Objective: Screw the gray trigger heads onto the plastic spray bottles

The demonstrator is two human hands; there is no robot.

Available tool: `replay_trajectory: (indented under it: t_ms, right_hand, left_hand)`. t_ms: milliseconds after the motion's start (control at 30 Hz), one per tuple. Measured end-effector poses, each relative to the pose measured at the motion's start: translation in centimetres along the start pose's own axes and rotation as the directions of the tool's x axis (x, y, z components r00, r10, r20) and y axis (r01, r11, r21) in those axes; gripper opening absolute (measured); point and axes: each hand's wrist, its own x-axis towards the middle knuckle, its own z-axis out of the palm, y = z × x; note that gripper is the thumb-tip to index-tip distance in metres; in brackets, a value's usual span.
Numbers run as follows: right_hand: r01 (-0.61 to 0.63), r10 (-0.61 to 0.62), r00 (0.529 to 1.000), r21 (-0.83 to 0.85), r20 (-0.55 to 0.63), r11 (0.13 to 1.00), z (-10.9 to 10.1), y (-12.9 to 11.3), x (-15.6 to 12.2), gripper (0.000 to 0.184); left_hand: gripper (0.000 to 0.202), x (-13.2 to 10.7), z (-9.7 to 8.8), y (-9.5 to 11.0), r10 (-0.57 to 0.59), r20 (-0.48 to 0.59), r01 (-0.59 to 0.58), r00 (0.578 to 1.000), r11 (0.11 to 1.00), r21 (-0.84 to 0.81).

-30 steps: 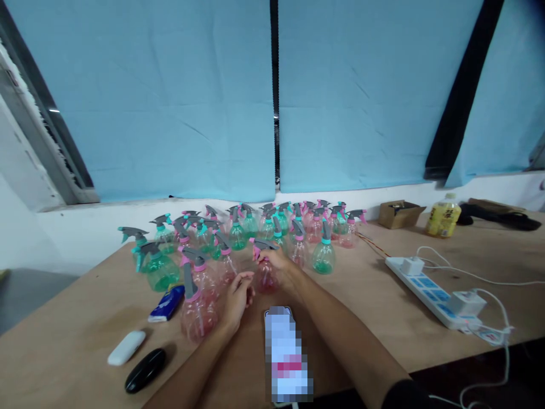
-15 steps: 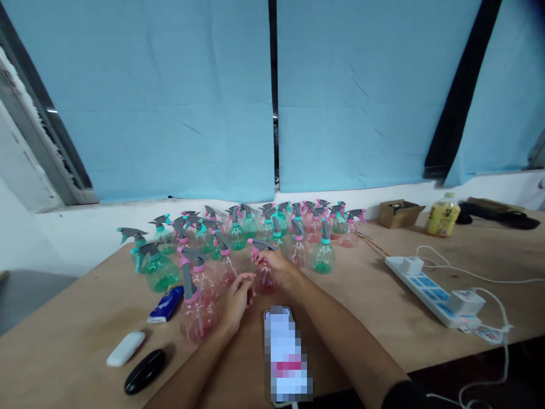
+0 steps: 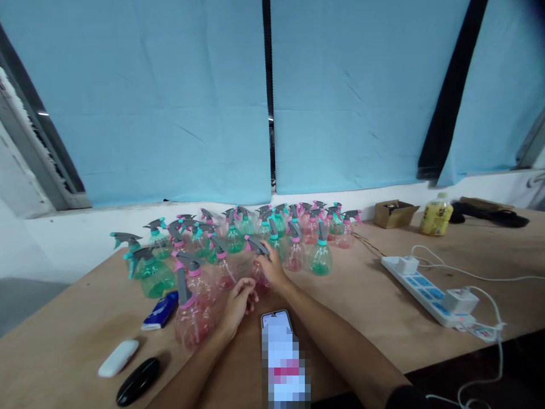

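My right hand (image 3: 271,267) is wrapped round the neck of a pink spray bottle (image 3: 258,271) with a grey trigger head, standing on the wooden table (image 3: 361,295). My left hand (image 3: 237,301) hovers just left of that bottle's base with fingers curled, nothing visible in them. A larger pink spray bottle (image 3: 191,315) stands beside my left wrist. Behind them is a crowd of several green and pink spray bottles (image 3: 264,230).
A phone (image 3: 283,358) lies between my forearms. A blue tissue pack (image 3: 160,311), a white case (image 3: 117,358) and a black case (image 3: 138,381) lie at the left. A power strip (image 3: 430,291) with cables, a cardboard box (image 3: 394,213) and a yellow drink bottle (image 3: 435,214) are at the right.
The view has shifted a little to the right and down. My right hand's grip on the pink bottle has tilted the trigger head slightly; my left hand stays close by.
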Motion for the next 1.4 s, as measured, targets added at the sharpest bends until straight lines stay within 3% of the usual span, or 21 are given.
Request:
replay_trajectory:
  t_ms: [167, 400, 533, 700, 933, 1100, 1167, 1233, 1333, 1400]
  right_hand:
    - [0.117, -0.139, 0.988, -0.281, -0.061, 0.952, -0.8, -0.3, -0.7, 0.037]
    - [0.234, -0.238, 0.969, -0.547, 0.065, 0.804, -2.8, -0.7, -2.8, 0.039]
    - [0.303, -0.262, 0.953, -0.553, 0.154, 0.776, -3.3, -0.6, -3.1, 0.053]
    - [0.213, -0.174, 0.977, -0.530, 0.124, 0.821, -2.1, 0.2, -2.1, 0.061]
    - [0.120, -0.102, 0.993, -0.513, 0.063, 0.850, 0.8, 1.8, 0.6, 0.056]
    - [0.051, -0.035, 0.999, -0.471, 0.041, 0.881, 0.9, 1.7, 1.5, 0.044]
    - [0.060, -0.066, 0.998, -0.467, 0.004, 0.882, 0.3, 0.9, 1.2, 0.036]
    - [0.129, -0.175, 0.983, -0.484, -0.052, 0.866, -0.5, -0.2, 1.0, 0.032]
    - [0.199, -0.316, 0.941, -0.558, -0.121, 0.806, -1.7, -1.5, 1.5, 0.039]
    - [0.172, -0.307, 0.941, -0.585, -0.140, 0.793, -2.4, -1.9, 2.6, 0.045]
  left_hand:
    - [0.034, 0.1, 0.1, 0.0, -0.021, 0.011, 0.021, 1.000, 1.000, 0.013]
    - [0.037, -0.1, 0.1, 0.3, -0.017, 0.022, 0.016, 1.000, 0.999, 0.045]
    - [0.037, -0.1, 0.1, 0.4, -0.024, 0.022, 0.023, 0.999, 0.999, 0.037]
    - [0.034, -0.2, 0.2, 0.4, -0.031, 0.020, 0.030, 0.999, 0.999, 0.043]
    - [0.034, -0.3, 0.2, 0.6, -0.030, 0.008, 0.030, 1.000, 0.998, 0.061]
    - [0.032, -0.2, 0.1, 0.3, -0.024, 0.009, 0.023, 1.000, 0.999, 0.042]
    - [0.032, -0.1, 0.0, 0.1, -0.017, 0.020, 0.017, 1.000, 0.999, 0.037]
    - [0.032, 0.0, 0.0, -0.1, -0.011, 0.029, 0.010, 1.000, 0.999, 0.034]
    - [0.030, 0.0, -0.1, -0.1, -0.008, 0.031, 0.007, 0.999, 0.999, 0.038]
    - [0.030, -0.1, -0.1, 0.0, -0.009, 0.030, 0.008, 1.000, 0.999, 0.040]
